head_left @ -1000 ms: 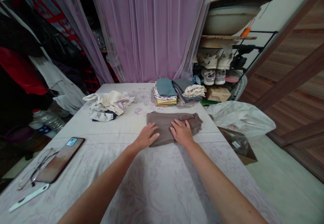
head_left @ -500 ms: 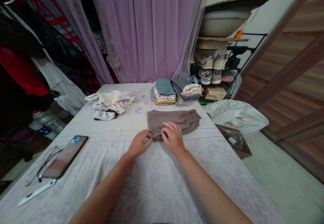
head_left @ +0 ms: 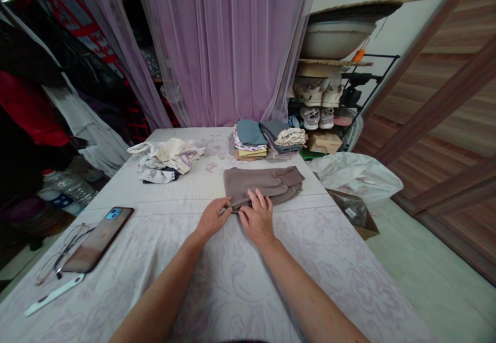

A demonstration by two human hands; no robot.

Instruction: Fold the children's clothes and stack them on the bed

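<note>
At the far left of the working area, the left grip point(head_left: 211, 219) meets the near corner of the folded taupe garment point(head_left: 263, 183); its fingers curl at the edge, but we cannot tell whether they are clenched on the fabric. The garment lies ahead of both grips on the worktop point(head_left: 240, 291), its long axis running left to right. The right grip point(head_left: 258, 221) is released, fingers spread on the near edge, closer to the garment's middle.

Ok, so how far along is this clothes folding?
Done: two folded stacks of clothes at the far end of the table. In hand: a taupe garment, folded over, with the left hand and right hand at its near edge. Still to do: the loose, crumpled pile of cream and white clothes.
</note>
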